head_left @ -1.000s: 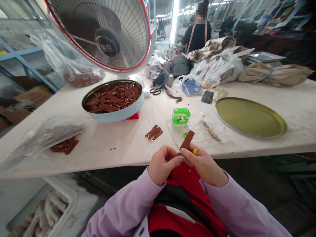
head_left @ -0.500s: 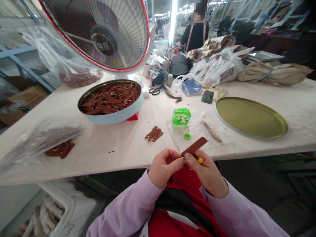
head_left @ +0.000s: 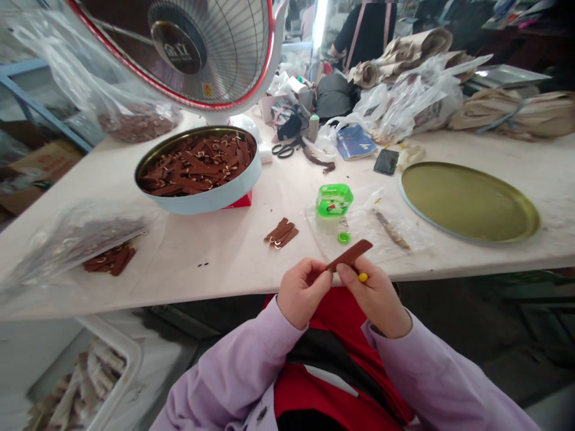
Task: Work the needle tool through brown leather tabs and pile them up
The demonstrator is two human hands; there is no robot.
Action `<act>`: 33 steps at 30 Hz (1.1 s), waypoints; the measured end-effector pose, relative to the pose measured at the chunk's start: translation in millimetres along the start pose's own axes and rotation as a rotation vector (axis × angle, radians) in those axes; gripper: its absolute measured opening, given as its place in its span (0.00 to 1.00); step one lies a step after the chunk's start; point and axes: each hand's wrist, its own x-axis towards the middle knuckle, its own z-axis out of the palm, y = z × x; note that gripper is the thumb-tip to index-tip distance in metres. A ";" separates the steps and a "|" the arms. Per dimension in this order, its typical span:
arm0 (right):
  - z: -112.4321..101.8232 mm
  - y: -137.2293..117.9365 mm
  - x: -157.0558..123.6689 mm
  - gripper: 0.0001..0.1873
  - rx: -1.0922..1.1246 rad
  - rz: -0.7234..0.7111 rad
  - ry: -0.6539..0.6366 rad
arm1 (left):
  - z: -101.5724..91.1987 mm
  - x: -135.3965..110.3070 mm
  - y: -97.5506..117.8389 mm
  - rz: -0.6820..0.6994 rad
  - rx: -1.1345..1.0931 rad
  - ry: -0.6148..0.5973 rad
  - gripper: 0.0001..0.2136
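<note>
Both hands meet above my lap at the table's front edge, closed on a brown leather strap (head_left: 351, 255). My left hand (head_left: 302, 291) pinches its lower left end between thumb and fingers. My right hand (head_left: 375, 296) grips the strap from the right, and a small yellow tip (head_left: 363, 277) of something sticks out between its fingers. Any metal ring at the strap's pinched end is hidden by the fingertips. Just beyond my hands, several similar straps with rings (head_left: 281, 233) lie in a small pile. A green tub (head_left: 335, 200) and a small green cap (head_left: 344, 237) stand on clear plastic.
A round tin (head_left: 197, 200) heaped with brown straps tilts on a red box, below a large fan (head_left: 179, 51). Its gold lid (head_left: 469, 200) lies right. A plastic bag (head_left: 72, 236) covers straps at left. Scissors (head_left: 283, 151), phone (head_left: 386, 161) and blue booklet (head_left: 356, 142) lie farther back.
The camera view has tipped downward a little. Both hands still hold the strap, which has turned slightly more edge-on; the ring seen near the thumbs is now covered.
</note>
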 end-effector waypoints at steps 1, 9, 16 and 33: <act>-4.5 0.8 3.1 0.12 0.018 0.000 0.032 | -0.2 2.7 -0.8 -0.029 -0.019 0.006 0.07; -40.2 38.6 44.6 0.22 0.131 0.108 0.500 | -0.6 32.9 -17.5 -0.188 -0.204 0.016 0.09; -37.4 85.8 78.6 0.22 0.130 0.113 0.580 | -6.5 61.1 -28.8 -0.163 -0.156 0.058 0.08; -39.5 38.5 52.8 0.19 0.606 0.062 0.508 | 5.0 50.0 -17.7 -0.209 -0.109 0.005 0.12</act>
